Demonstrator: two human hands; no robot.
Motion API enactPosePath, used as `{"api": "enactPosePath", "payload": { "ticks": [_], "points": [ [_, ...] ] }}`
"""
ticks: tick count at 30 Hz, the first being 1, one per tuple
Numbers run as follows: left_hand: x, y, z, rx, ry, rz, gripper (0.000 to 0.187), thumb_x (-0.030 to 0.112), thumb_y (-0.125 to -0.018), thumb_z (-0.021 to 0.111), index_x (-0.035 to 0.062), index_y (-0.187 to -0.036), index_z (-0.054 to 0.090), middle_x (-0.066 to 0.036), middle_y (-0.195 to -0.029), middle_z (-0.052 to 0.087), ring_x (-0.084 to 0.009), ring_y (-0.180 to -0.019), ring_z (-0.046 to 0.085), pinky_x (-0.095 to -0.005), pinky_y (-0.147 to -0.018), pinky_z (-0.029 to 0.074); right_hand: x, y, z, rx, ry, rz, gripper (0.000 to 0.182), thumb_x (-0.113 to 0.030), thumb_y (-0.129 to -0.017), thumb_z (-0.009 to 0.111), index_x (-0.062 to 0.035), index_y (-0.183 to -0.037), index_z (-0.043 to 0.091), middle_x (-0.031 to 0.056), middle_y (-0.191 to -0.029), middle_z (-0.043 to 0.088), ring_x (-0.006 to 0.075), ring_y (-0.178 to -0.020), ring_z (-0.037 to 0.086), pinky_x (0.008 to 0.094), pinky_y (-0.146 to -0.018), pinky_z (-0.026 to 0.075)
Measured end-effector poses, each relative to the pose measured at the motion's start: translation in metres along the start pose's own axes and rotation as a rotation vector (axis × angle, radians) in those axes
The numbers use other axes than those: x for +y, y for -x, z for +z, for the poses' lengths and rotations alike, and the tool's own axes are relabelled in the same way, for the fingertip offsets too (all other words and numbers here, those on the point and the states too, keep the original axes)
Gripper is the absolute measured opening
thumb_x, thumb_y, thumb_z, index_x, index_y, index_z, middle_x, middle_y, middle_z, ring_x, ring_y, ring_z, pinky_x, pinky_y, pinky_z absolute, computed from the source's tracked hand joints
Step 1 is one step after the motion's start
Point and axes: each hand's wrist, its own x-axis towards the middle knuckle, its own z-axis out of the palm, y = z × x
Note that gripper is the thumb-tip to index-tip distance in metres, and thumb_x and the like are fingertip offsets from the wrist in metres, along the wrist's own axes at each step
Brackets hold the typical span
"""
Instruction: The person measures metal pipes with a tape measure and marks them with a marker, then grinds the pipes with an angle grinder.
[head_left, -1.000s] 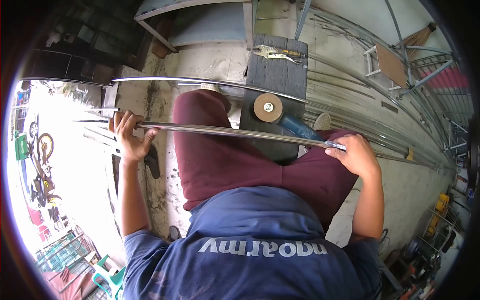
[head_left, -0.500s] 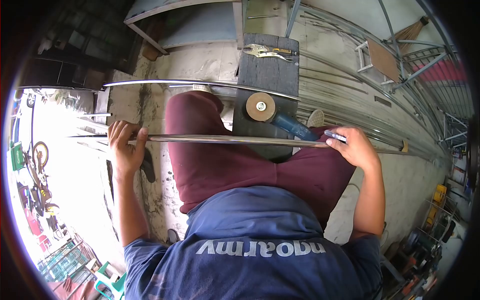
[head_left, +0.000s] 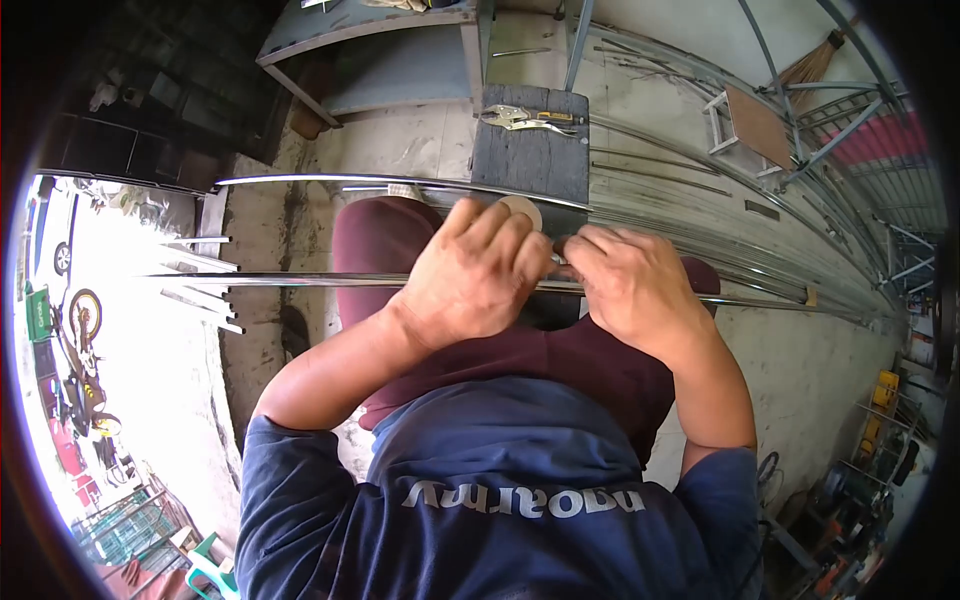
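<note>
- Head view: polished metal tube (head_left: 270,280) crosses in front of you over your maroon trousers (head_left: 385,232), roughly level, passing under both hands; right end can't be separated from the metal beyond your knee.
- Left hand (head_left: 472,272): fingers curled in, closed, above the tube. Blurred; grip contents can't be told.
- Right hand (head_left: 632,290): also curled closed, fingertips just beside the left's. Something small between them, too blurred to name.
- Progress: no cut or mark readable on the tube; visible stretch looks unbroken, middle hidden by your hands. Anything finished or left there can't be confirmed.
- Abrasive disc (head_left: 521,212): round, flat, tan, matte, partly behind your left fingers; its tool body is hidden.
- Surface (head_left: 532,160): narrow, dark, worn wood, scuffed grain. Second shiny tube (head_left: 340,179) lies across it, slim and smooth.
- Far end of surface: locking pliers (head_left: 512,119), bare metal, curved jaws, beside a yellow-and-black cutter (head_left: 556,117).
- Floor (head_left: 400,140): pale, stained, hard. Long thin metal lengths (head_left: 665,172) to the right; stiff-bristled broom (head_left: 812,66) farther back.
</note>
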Motion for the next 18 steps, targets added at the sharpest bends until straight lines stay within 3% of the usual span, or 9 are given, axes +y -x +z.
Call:
{"api": "enactPosePath", "payload": {
  "ticks": [2,3,6,7,10,11,12,15,18],
  "points": [
    [-0.001,0.0,-0.001,-0.05,0.13,-0.102,0.012,0.011,-0.1,0.068,0.0017,-0.105,0.062,-0.014,-0.107,0.068,-0.0349,-0.097,0.066,-0.0474,-0.086,0.047,0.003,-0.001,0.001,0.08,0.073,-0.064,0.013,-0.006,-0.091,0.069,-0.0079,-0.103,0.073,0.0079,-0.092,0.069,0.0299,-0.088,0.071,0.0438,-0.077,0.057],
    [0.002,0.002,-0.003,-0.045,0.229,-0.125,0.008,0.007,-0.106,0.062,-0.0006,-0.108,0.062,-0.017,-0.095,0.067,-0.0384,-0.09,0.066,-0.0483,-0.081,0.048,0.001,-0.002,0.001,0.115,0.083,-0.082,0.015,-0.005,-0.089,0.071,-0.0076,-0.104,0.073,0.0076,-0.092,0.068,0.0294,-0.089,0.07,0.0435,-0.079,0.055],
    [0.011,0.002,-0.018,-0.104,0.543,-0.366,0.015,0.011,-0.113,0.057,-0.0015,-0.106,0.062,-0.019,-0.082,0.063,-0.0433,-0.079,0.061,-0.0472,-0.072,0.048,-0.002,-0.006,-0.001,0.201,0.08,-0.137,0.02,-0.003,-0.085,0.075,-0.0069,-0.105,0.073,0.0065,-0.093,0.066,0.0281,-0.092,0.068,0.0428,-0.082,0.052],
    [0.012,0.003,-0.02,-0.08,0.672,-0.436,0.03,0.021,-0.118,0.054,-0.0031,-0.102,0.06,-0.019,-0.07,0.059,-0.0412,-0.069,0.062,-0.0545,-0.072,0.05,-0.003,-0.009,-0.002,0.216,0.058,-0.15,0.02,-0.002,-0.085,0.074,-0.0069,-0.105,0.073,0.006,-0.093,0.066,0.0277,-0.093,0.068,0.0427,-0.083,0.052],
    [0.007,0.007,-0.033,-0.139,0.935,-0.74,0.044,0.031,-0.121,0.049,-0.0022,-0.095,0.061,-0.01,-0.07,0.057,-0.0255,-0.066,0.057,-0.0463,-0.068,0.049,0.012,-0.018,-0.008,0.198,0.133,-0.158,0.015,-0.002,-0.091,0.067,-0.0107,-0.102,0.073,0.0058,-0.094,0.07,0.0267,-0.099,0.069,0.0445,-0.089,0.051],
    [-0.002,0.011,-0.04,-0.156,1.131,-0.849,0.045,0.034,-0.124,0.042,0.0052,-0.096,0.062,0.003,-0.076,0.049,-0.0069,-0.069,0.042,-0.0301,-0.06,0.036,0.031,-0.02,-0.013,0.27,0.148,-0.112,0.018,0.001,-0.089,0.068,-0.0111,-0.101,0.073,0.0047,-0.095,0.072,0.0273,-0.097,0.069,0.0448,-0.089,0.051],
    [-0.018,0.023,-0.036,-0.103,1.271,-0.948,0.045,0.036,-0.124,0.041,0.0066,-0.095,0.06,0.006,-0.079,0.047,-0.007,-0.069,0.039,-0.0277,-0.062,0.035,0.058,-0.021,-0.015,0.379,0.096,-0.11,0.024,0.004,-0.083,0.07,-0.0107,-0.102,0.075,0.0052,-0.095,0.074,0.0298,-0.093,0.068,0.0438,-0.087,0.05],
    [-0.022,0.025,-0.041,0.076,1.267,-0.862,0.045,0.037,-0.124,0.041,0.0049,-0.099,0.06,0.005,-0.083,0.046,-0.0075,-0.072,0.039,-0.0267,-0.065,0.036,0.077,-0.023,-0.017,0.611,-0.567,-0.043,0.007,-0.01,-0.103,0.074,-0.0063,-0.108,0.076,-0.0002,-0.091,0.072,0.0155,-0.082,0.064,0.0311,-0.078,0.047],
    [-0.013,0.013,-0.035,0.105,1.358,-0.756,0.046,0.037,-0.125,0.04,0.0033,-0.102,0.062,0.004,-0.084,0.046,-0.0082,-0.074,0.04,-0.0255,-0.07,0.038,0.055,-0.031,-0.012,0.751,-1.16,-0.015,0.036,-0.034,-0.115,0.067,0.0011,-0.111,0.074,-0.0002,-0.088,0.066,0.0067,-0.078,0.057,0.026,-0.072,0.047]
  ]
}}
